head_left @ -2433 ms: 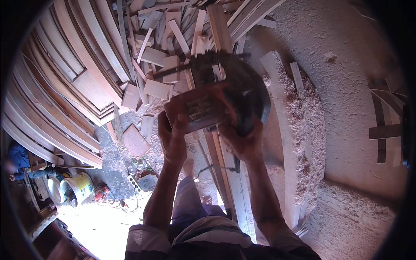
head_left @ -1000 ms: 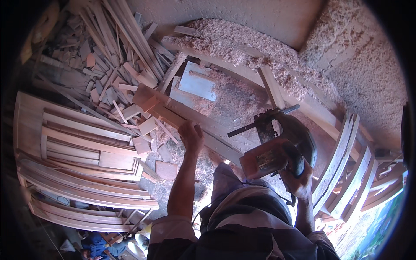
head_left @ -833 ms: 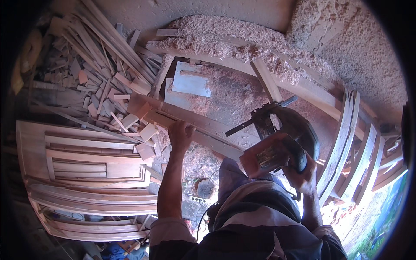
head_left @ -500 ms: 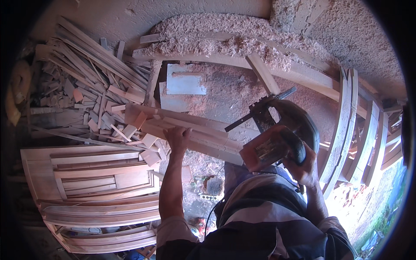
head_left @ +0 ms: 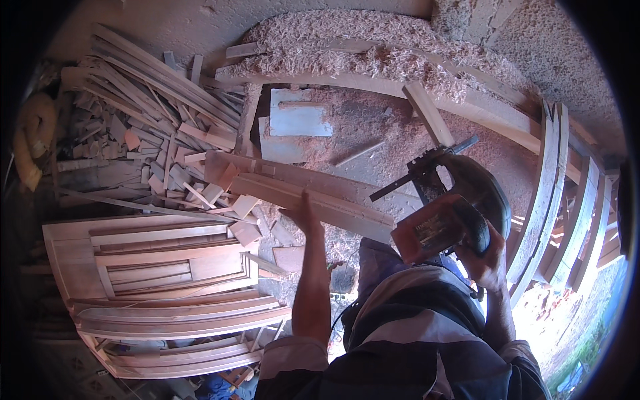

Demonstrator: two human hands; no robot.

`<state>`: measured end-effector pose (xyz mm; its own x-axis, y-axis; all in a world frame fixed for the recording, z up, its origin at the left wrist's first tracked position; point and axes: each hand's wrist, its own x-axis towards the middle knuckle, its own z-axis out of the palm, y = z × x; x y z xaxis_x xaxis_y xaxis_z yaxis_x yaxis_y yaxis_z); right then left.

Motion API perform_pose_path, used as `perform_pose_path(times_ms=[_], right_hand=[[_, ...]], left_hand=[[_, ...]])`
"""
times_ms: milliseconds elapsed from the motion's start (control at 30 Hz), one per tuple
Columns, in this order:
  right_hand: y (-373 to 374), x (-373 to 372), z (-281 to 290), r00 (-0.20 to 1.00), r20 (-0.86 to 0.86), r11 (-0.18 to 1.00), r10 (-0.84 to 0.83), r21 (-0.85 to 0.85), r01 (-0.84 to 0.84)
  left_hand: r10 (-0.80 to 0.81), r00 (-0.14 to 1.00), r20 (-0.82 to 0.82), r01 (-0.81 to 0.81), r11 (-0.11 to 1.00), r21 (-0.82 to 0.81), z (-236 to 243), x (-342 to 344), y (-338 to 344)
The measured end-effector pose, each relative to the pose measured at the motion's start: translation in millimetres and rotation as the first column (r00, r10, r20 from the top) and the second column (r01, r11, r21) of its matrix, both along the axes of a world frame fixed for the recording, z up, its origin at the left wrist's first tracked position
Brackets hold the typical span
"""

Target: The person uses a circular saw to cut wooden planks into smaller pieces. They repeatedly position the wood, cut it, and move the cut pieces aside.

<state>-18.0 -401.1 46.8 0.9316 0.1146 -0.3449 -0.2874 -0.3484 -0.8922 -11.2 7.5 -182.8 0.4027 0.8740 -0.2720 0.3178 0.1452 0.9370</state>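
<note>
My left hand (head_left: 303,217) holds the near side of a long, pale wooden board (head_left: 343,217), which slants from the scrap pile at the centre-left down toward my legs. Another, wider plank (head_left: 347,187) lies just behind it. My right hand (head_left: 483,259) is wrapped round the handle of a power saw (head_left: 453,200) with a red motor housing, a dark guard and a metal base with a bar. The saw is at the right, beside the board's near end; its cord hangs by my waist. A short timber (head_left: 427,110) stands or leans beyond the saw.
Offcuts (head_left: 140,153) and stacked laths are piled at left, above curved wooden frames (head_left: 173,320). Curved timbers (head_left: 547,193) stand at right. Shavings (head_left: 333,33) heap along a beam (head_left: 360,83) at the back. Pale panels (head_left: 297,113) and a thin stick (head_left: 360,153) lie on the floor.
The view has turned from earlier. My left hand moved from under the saw to the board and has shifted slightly along it. A thin stick now lies on the floor beyond the board.
</note>
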Motion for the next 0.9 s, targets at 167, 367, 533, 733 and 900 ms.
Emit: perform_pose_path(times_ms=[167, 367, 533, 733, 900], right_hand=[[3.4, 2.2, 0.6, 1.0, -0.018, 1.0, -0.013, 0.007, 0.013], [-2.7, 3.9, -11.0, 0.995, 0.076, 0.998, 0.059, 0.013, -0.06], [-5.3, 8.3, -2.6, 0.993, -0.025, 0.993, 0.119, 0.019, -0.118], [-8.0, 6.0, -7.8, 0.989, -0.022, 0.989, 0.145, 0.031, -0.144], [-5.5, 3.7, -4.5, 0.986, -0.005, 0.986, 0.169, 0.0, -0.169]], left_hand=[[0.058, 0.997, 0.043, -0.047, 0.973, -0.227, 5.8, -24.2, -41.9], [0.11, 0.973, 0.204, -0.056, 0.965, -0.256, -15.0, -49.3, -34.9], [0.116, 0.972, 0.206, -0.064, 0.968, -0.243, -27.3, -56.3, -30.4], [0.126, 0.93, 0.345, -0.003, 0.942, -0.335, -22.9, -61.5, -32.2], [0.122, 0.945, 0.304, -0.033, 0.959, -0.281, -25.4, -57.8, -32.9]])
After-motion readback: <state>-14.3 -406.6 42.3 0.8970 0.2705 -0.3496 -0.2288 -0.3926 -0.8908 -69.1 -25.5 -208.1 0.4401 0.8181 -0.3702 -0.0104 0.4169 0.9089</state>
